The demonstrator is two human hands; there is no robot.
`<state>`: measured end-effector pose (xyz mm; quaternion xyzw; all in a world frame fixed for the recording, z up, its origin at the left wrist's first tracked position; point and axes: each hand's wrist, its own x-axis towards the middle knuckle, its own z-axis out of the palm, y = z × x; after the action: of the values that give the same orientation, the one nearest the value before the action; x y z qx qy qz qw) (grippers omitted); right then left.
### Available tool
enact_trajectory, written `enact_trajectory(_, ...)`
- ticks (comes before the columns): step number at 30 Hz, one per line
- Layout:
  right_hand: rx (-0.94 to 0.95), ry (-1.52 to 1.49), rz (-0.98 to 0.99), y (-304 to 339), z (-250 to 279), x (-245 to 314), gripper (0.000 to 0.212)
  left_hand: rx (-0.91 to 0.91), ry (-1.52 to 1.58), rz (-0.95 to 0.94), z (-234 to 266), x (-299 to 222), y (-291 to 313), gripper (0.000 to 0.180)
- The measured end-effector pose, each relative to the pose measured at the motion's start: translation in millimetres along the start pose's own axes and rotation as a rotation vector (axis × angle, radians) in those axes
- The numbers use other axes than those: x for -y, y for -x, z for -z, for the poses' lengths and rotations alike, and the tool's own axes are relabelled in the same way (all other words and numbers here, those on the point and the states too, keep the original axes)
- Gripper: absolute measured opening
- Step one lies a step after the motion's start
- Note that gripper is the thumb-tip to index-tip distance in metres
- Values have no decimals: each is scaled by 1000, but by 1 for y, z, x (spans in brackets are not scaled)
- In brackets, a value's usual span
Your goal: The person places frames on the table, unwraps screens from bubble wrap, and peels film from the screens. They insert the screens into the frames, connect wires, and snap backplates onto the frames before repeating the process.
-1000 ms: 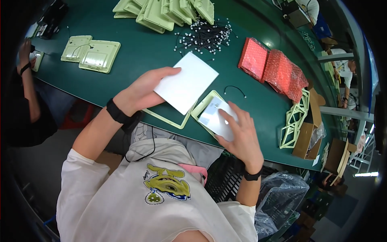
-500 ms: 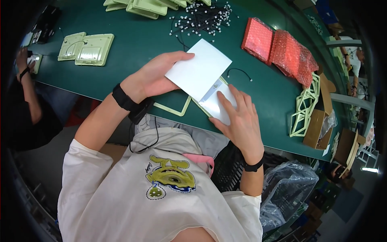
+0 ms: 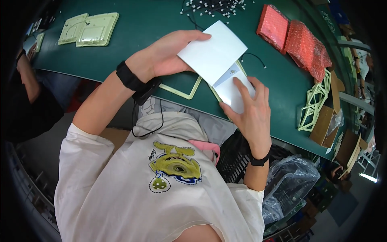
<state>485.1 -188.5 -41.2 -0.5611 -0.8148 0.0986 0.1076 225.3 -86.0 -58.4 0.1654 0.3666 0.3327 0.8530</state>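
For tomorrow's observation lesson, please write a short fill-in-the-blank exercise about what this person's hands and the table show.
1. The left hand holds a white ____ above the table.
2. The right hand presses on a white panel lying in a pale green ____.
3. The bubble-wrap packets at the far right are ____ in colour.
4. Each wrist wears a ____ band.

Missing words: sheet; frame; red; black

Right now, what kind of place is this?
Likely a factory assembly bench: a green work table with stacked pale-green plastic housings, red bubble-wrap packs and a heap of small white parts.
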Motion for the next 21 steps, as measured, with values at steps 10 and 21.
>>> enact_trajectory(10, 24, 41, -29, 2, -3, 4, 68, 11, -48, -27, -2, 2, 1, 50)
enact_trajectory(21, -38, 262, 27, 6, -10, 8, 67, 22, -68, -13, 0, 3, -1, 50)
